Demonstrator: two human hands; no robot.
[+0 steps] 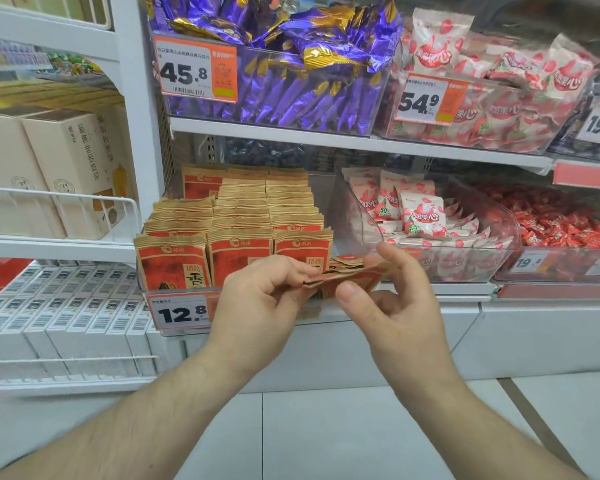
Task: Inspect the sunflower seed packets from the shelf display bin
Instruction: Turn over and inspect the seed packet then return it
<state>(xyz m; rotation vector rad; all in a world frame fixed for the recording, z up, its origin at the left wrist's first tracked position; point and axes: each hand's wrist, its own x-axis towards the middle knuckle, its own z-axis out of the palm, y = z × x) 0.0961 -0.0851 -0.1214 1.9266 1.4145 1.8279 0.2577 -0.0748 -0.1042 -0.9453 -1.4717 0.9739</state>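
A red-and-tan sunflower seed packet [343, 280] is being held nearly flat between both hands, just in front of the front edge of the shelf [413, 289] and of the clear display bin [329, 188] it seems to belong to. The left hand [257, 299] is pinching the packet's left end, its fingers [291, 268] curling over the top while the thumb is pressing from underneath or the side. The right hand [399, 306] is gripping the right end, with the thumb [352, 294] lying along the near edge and the forefinger arching over the far side. Whether one packet or a thin stack is being held, I cannot tell; the edge-on angle is hiding it.

Behind the hands, the remaining packets [236, 220] are standing upright in three tidy rows, filling the bin from front to back, and a few more are lying loose at the bin's front right corner. A price tag reading 12.8 [181, 311] is hanging at the bin's front left.

To the right, a clear scoop-shaped bin is holding strawberry candy packs [420, 213]; purple wrapped sweets [291, 64] are filling the shelf above.

Judging by this, the inspection is only getting going: one item is out and being turned, while nearly the whole bin is waiting to be checked.
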